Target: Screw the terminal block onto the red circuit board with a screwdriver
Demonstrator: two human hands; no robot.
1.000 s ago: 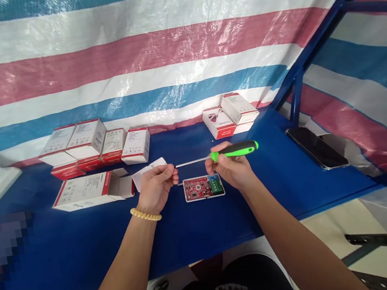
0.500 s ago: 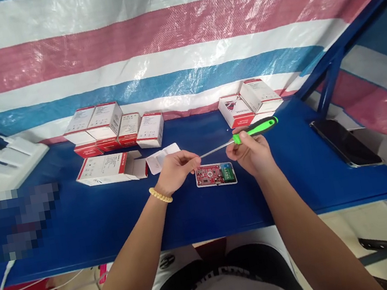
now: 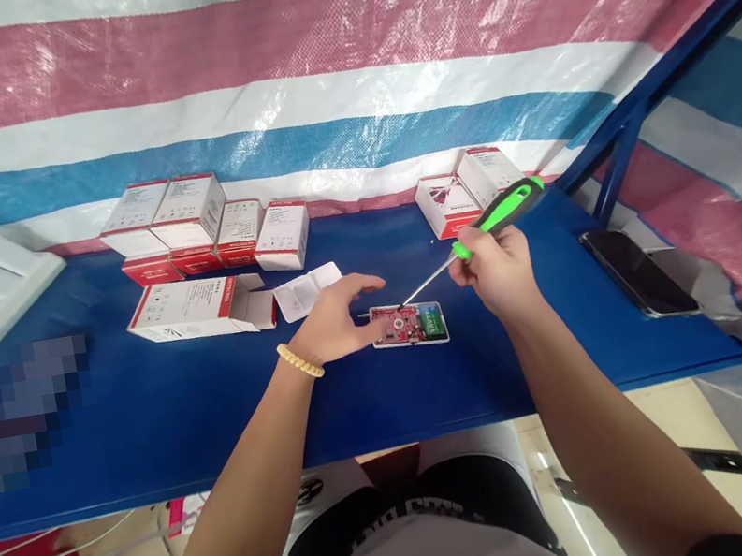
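Observation:
My right hand [image 3: 499, 271] grips a screwdriver [image 3: 501, 213] by its green and black handle. Its metal shaft slants down to the left, and the tip is at the upper edge of a red circuit board [image 3: 390, 327]. The board lies in a shallow white case [image 3: 417, 343], beside a green-and-blue block [image 3: 433, 323] at the right end. At the case's left end is my left hand [image 3: 334, 322], thumb and index finger apart. The thumb overlaps the case's edge; whether it presses on it I cannot tell. Behind that hand lies a white plastic cover [image 3: 306, 291].
An opened white-and-red box [image 3: 187, 309] lies on the blue table [image 3: 237, 414]. Several similar boxes [image 3: 185, 212] are stacked at the back left, others [image 3: 447, 202] at the back right. A phone [image 3: 637, 271] lies at right, a power strip [image 3: 3, 292] at left.
My left fingers have let go of the screwdriver's tip and spread apart. The handle has risen, and the tip has come down to the circuit board. The view has shifted slightly.

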